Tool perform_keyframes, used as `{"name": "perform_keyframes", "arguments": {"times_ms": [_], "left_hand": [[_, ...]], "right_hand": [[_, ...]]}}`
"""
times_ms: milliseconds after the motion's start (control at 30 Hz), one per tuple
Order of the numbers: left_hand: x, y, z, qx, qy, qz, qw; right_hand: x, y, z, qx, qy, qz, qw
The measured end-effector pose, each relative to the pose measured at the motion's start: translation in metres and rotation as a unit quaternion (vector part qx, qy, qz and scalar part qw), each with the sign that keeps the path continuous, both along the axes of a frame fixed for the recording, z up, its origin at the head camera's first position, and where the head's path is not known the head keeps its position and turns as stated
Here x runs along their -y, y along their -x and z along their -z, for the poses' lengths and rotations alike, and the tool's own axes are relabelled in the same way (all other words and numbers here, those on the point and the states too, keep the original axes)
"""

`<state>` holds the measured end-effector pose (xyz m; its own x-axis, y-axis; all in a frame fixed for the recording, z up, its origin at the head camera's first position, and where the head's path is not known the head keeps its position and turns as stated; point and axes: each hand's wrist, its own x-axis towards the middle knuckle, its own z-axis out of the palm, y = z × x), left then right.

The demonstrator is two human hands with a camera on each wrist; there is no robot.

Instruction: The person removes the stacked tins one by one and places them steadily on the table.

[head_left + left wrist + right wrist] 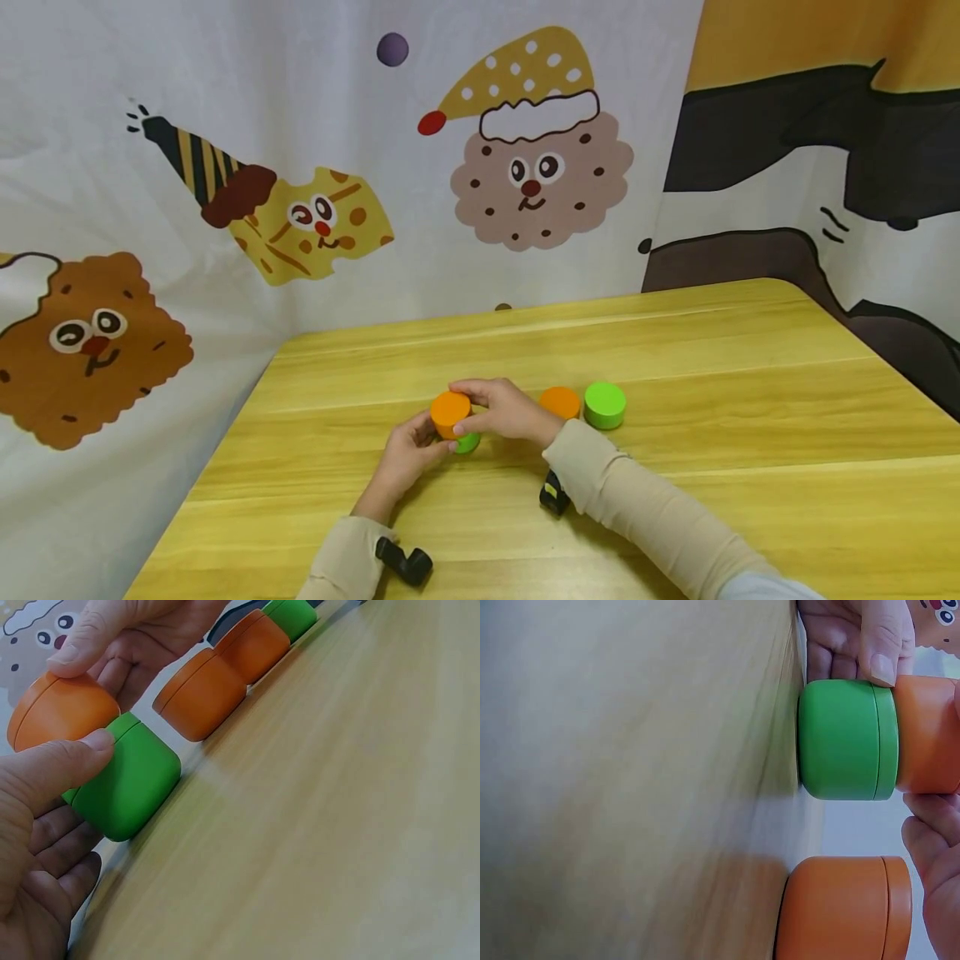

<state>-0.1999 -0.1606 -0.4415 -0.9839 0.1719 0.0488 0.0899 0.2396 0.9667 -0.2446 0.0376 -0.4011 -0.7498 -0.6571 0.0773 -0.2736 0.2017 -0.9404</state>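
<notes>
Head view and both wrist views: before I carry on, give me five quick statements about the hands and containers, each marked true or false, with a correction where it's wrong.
1. The right hand holds an orange container. True.
2. The left hand has its grip on another orange container. False: its grip is on a green container.
3. The held orange container is beneath the held green one. False: it is above it.
4. The left wrist view shows two more orange containers standing on the table. True.
5. In the head view, the rightmost container is orange. False: it is a second green container.
</notes>
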Motion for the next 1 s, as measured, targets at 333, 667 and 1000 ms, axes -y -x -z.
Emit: {"name": "perform_keyframes", "arguments": {"times_ms": [333, 667, 1000], "left_hand": [[0.0, 0.0, 0.003, -0.007, -0.001, 0.003, 1.0], [0.0, 0.0, 0.003, -0.001, 0.004, 0.001, 1.0], [0.001, 0.001, 0.003, 0.0, -0.001, 0.007, 1.0]], "right_hand": [[0.0, -0.004, -0.004, -0.015, 0.011, 0.016, 1.0], [-0.006, -0.007, -0.007, -0.024, 0.022, 0.041, 0.999], [-0.026, -0.008, -0.012, -0.019, 0.042, 0.061, 0.997]]}}
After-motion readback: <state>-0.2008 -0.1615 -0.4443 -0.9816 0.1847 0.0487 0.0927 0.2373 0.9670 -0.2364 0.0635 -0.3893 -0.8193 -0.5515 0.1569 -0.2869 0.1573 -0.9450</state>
